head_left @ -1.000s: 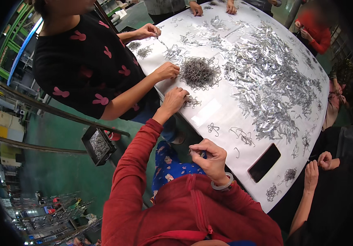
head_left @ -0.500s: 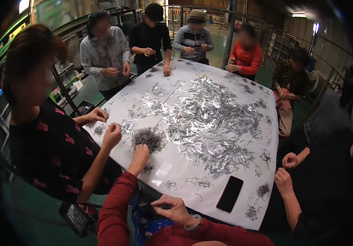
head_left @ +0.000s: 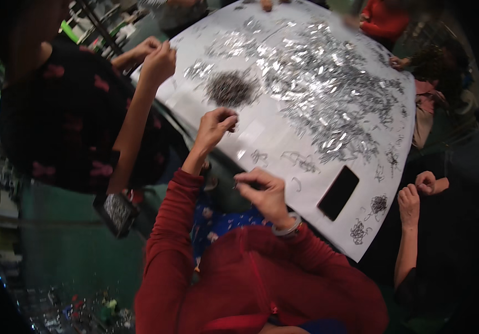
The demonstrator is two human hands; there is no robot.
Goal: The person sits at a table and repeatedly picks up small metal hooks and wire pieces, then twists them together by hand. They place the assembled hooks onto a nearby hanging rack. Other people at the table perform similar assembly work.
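Just off the near-left edge of the white table [head_left: 259, 136], my left hand [head_left: 215, 129] has its fingers curled together; what they hold, if anything, is too blurred to make out. Beyond it lies a dark heap of bent wire hooks [head_left: 230, 89]. My right hand [head_left: 266, 196], a pale bangle [head_left: 288, 225] at its wrist, is closed in a pinch in front of my body. A tiny dark bit shows at those fingertips, too small to name. A broad spread of shiny flat metal pieces [head_left: 320, 83] covers the table's middle.
A black phone [head_left: 338, 192] lies near the table's front right. Small wire clusters [head_left: 379, 204] line the right edge. A co-worker's hands [head_left: 159, 60] are close on my left, another's hands [head_left: 409, 201] on my right. A dark bin of metal pieces [head_left: 118, 212] stands lower left.
My left hand has left the wire heap and drawn back toward my right hand, fingers curled. My right hand remains pinched before me. The view has tilted down and blurred.
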